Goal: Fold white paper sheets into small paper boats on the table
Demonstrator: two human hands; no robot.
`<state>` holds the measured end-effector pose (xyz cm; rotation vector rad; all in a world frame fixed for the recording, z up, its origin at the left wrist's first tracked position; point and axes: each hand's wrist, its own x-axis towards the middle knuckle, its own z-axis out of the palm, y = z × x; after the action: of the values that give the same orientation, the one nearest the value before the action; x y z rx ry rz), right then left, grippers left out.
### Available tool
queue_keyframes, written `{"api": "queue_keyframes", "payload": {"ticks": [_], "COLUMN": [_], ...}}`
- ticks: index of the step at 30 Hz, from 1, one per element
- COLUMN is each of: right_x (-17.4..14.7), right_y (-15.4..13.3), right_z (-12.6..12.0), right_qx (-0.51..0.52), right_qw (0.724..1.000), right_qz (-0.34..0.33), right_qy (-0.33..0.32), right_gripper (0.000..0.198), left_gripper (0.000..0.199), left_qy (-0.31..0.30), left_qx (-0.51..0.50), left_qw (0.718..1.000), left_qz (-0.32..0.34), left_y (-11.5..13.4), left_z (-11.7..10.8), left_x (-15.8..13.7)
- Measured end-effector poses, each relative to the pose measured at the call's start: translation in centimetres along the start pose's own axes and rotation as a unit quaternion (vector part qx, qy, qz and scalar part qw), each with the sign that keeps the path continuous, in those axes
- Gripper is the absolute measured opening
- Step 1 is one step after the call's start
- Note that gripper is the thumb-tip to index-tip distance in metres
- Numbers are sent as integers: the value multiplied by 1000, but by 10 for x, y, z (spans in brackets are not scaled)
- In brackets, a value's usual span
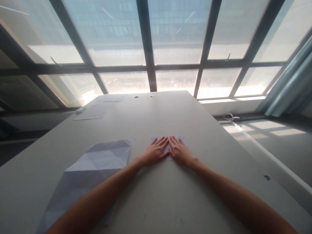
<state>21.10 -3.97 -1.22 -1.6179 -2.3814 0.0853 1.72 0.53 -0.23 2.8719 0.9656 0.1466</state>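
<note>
A small piece of white paper (168,158) lies flat on the white table, mostly covered by my two hands. My left hand (155,151) rests palm down on its left part, fingers stretched out and pointing away from me. On the right part, my right hand (179,150) presses flat in the same way, its fingertips close to those of the left. Paper edges show above the fingers and between the thumbs. Whether the paper is folded beneath my palms is hidden. Left of my left forearm lies a large creased sheet of paper (97,159), partly covered by that arm.
More white sheets (94,111) lie at the table's far left, with a small pale object (80,110) by them. Two round holes sit near the far edge of the table (165,113). Windows stand behind it, and a curtain (287,84) hangs at the right.
</note>
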Motion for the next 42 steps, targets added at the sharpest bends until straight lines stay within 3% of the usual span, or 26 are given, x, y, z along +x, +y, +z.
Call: {"api": "queue_keyframes", "payload": {"ticks": [7,19,25,29,32,36,40,42], "right_x": [2,9,6,4,4,4,2,0], "right_y": [0,21,21,24,23,16,6,2], "right_z": [4,0,4,7,4,-5,-9,-8], "right_qx": [17,-3,-30,-36,-38,-12,43,59], "right_qw": [998,989,971,964,966,982,997,998], "right_qz": [57,150,233,254,234,135,-1,-30], "right_qy": [-10,4,50,75,103,134,70,19], "right_gripper": [62,61,63,65,66,63,60,61], "left_gripper": [83,72,70,70,70,69,69,69], "left_qy": [0,-22,-26,-26,-27,-24,-15,-11], "left_qx": [22,9,7,10,11,10,5,3], "left_qw": [996,997,997,997,997,997,997,998], "left_qz": [-88,-76,-73,-72,-71,-74,-69,-69], "left_y": [-2,-3,-2,-2,-2,-1,1,2], "left_z": [4,-3,-3,-3,-3,-4,-6,-6], "left_x": [-1,0,0,1,1,0,-1,-2]}}
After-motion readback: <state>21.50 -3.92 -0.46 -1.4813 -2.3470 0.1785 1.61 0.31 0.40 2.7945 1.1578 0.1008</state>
